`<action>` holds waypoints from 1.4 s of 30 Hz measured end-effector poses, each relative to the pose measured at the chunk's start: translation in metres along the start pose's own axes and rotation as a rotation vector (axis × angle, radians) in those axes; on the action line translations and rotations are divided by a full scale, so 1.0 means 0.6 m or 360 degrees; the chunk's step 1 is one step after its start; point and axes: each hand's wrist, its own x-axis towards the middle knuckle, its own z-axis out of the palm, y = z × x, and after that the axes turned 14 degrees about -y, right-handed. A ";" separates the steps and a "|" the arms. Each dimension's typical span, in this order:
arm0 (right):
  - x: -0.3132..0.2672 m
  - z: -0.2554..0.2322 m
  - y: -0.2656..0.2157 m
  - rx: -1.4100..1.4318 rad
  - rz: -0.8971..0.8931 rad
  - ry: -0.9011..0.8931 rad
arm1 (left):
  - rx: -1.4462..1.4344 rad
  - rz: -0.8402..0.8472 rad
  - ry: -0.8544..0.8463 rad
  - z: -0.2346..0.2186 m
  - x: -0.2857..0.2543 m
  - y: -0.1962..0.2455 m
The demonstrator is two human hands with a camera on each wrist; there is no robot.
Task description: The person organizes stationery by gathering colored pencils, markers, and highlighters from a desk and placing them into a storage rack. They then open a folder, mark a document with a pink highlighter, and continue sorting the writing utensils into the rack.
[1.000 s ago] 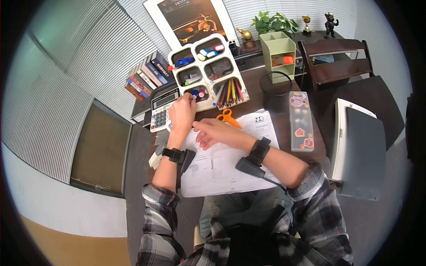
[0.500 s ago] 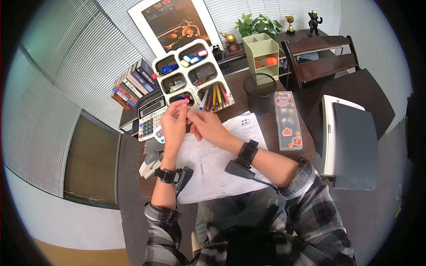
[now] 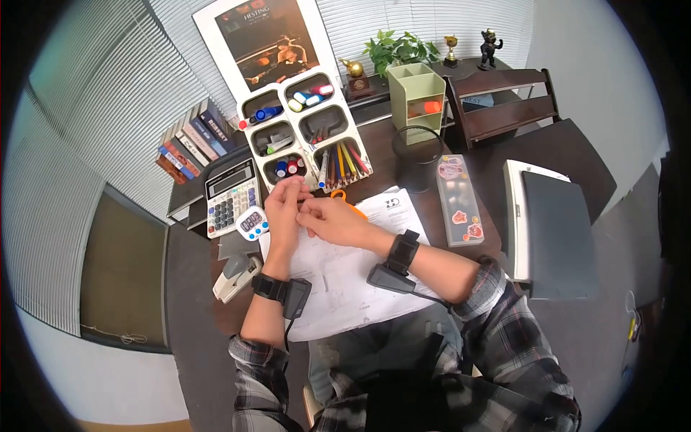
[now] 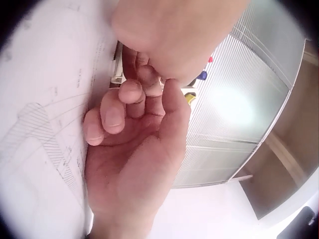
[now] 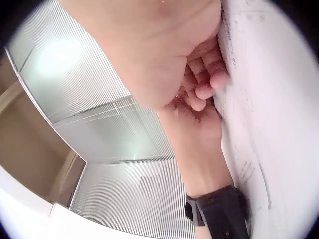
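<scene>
My left hand (image 3: 283, 212) and right hand (image 3: 337, 222) meet in front of the white desk organizer (image 3: 297, 131), above papers (image 3: 345, 281). Their fingertips come together, and nothing shows held between them. In the left wrist view the left palm (image 4: 139, 159) is bare, its fingers loosely bent, while the other hand covers its thumb tip. The right wrist view has the right hand's fingers (image 5: 204, 89) loosely bent too, its thumb hidden. Just beyond the left fingers, blue and red markers (image 3: 292, 166) lie in the lower left compartment. Coloured pencils (image 3: 344, 164) fill the one beside it.
Orange scissors (image 3: 358, 211) lie partly behind the right hand. A calculator (image 3: 229, 201), digital timer (image 3: 252, 223) and stapler (image 3: 237, 279) are on the left. To the right stand a black mesh cup (image 3: 417, 169) and a stickered pencil box (image 3: 458, 205).
The left hand has drawn back from the organizer's lower left compartment to the right hand, and their fingertips now meet. The head view has shifted, showing more of the timer and stapler.
</scene>
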 end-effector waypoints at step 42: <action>-0.104 -0.390 0.044 -0.1984 0.0860 0.0956 | 0.0306 0.0025 -0.0349 0.027 -0.007 -0.028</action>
